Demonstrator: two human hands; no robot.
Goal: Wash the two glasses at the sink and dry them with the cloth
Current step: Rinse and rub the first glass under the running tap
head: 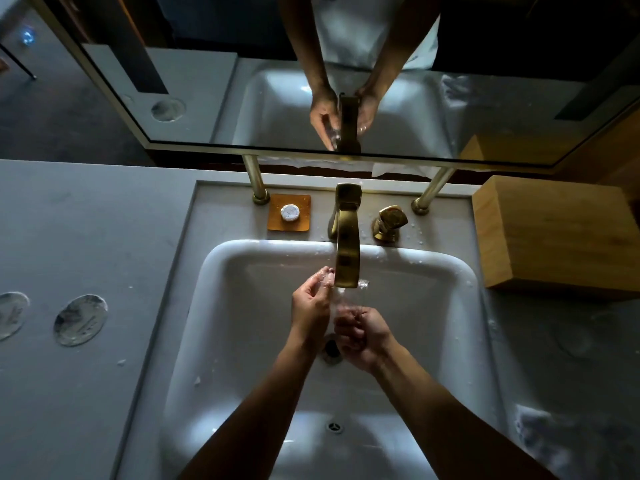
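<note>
A clear glass (343, 301) is under the running water of the brass faucet (347, 261), over the white sink (221, 306). It is hard to make out. My left hand (310, 306) grips its left side, fingertips up by the spout. My right hand (363, 336) is curled around its lower end, just above the drain (331, 348). A pale crumpled cloth (550, 434) lies on the counter right of the sink. A faint round clear shape (580, 337) on the right counter may be the other glass; I cannot tell.
A brass tap handle (388, 223) stands right of the faucet, and an orange soap dish (273, 225) with a round white soap left of it. A wooden box (554, 237) sits at the back right. Two round coasters (80, 319) lie on the left counter. A mirror (207, 98) hangs behind.
</note>
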